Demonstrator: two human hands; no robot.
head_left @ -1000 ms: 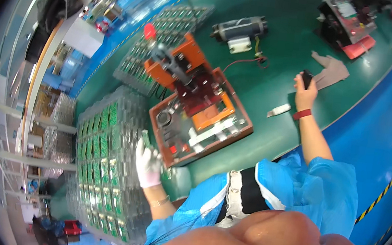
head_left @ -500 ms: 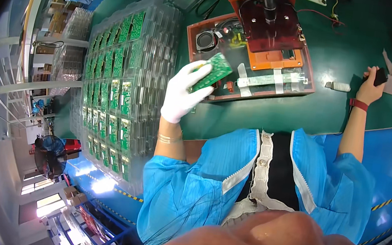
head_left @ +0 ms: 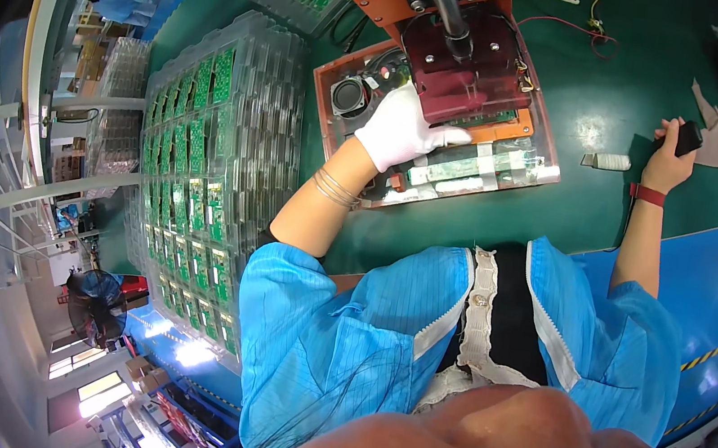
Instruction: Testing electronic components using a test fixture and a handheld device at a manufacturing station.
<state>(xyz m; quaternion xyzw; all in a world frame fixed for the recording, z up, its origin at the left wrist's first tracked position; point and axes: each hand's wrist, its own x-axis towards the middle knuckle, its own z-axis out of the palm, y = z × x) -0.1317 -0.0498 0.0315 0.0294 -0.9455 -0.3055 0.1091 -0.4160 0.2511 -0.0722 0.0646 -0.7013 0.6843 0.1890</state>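
Pressing my gloved left hand (head_left: 403, 128) down on the green circuit board (head_left: 472, 119) in the orange fixture (head_left: 527, 151), far centre of the tabletop (head_left: 597, 210). It looks light, stiff and fragile, best held by its edges. My right hand (head_left: 668, 160) is clenched around a small black device (head_left: 689, 138), far right.

The person wears a bright blue short-sleeved smock, open over a black top with white zip edging. A white glove covers the left hand (head_left: 403, 128), thin bangles ring that wrist, and a red band circles the bare right hand's (head_left: 668, 160) wrist.
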